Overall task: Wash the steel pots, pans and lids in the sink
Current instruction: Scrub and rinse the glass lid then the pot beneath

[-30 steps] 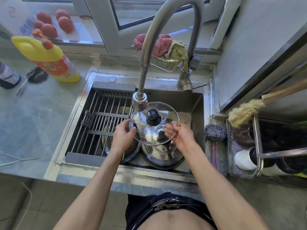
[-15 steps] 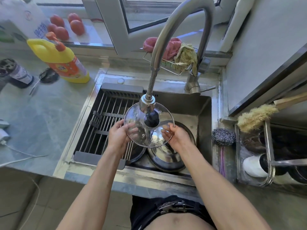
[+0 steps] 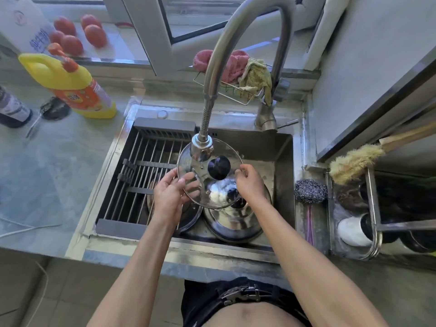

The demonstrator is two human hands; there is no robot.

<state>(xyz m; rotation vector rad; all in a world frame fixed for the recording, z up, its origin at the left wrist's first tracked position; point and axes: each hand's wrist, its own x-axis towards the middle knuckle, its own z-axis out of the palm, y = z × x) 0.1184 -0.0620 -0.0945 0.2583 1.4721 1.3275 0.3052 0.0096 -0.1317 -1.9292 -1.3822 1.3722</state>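
Observation:
I hold a round glass lid [image 3: 217, 187] with a black knob [image 3: 219, 166] tilted under the faucet head [image 3: 200, 149], above the steel sink [image 3: 283, 166]. My left hand [image 3: 169, 192] grips its left rim, fingers showing through the glass. My right hand [image 3: 250, 182] pinches the right rim. Below the glass lid lies a steel lid [image 3: 233, 223] with a dark knob, and a steel pot or pan [image 3: 188, 218] lies partly hidden under my left wrist.
A roll-up drying rack [image 3: 139, 175] covers the sink's left half. A steel scourer [image 3: 310, 191] and a brush [image 3: 354, 161] sit to the right, beside a utensil rack [image 3: 375, 223]. A yellow detergent bottle [image 3: 70, 86] stands on the left counter; cloths [image 3: 236, 67] hang behind the faucet.
Both hands have kept hold of the glass lid, turning and tilting it under the faucet head; the knob has shifted across the view. The camera has also moved slightly.

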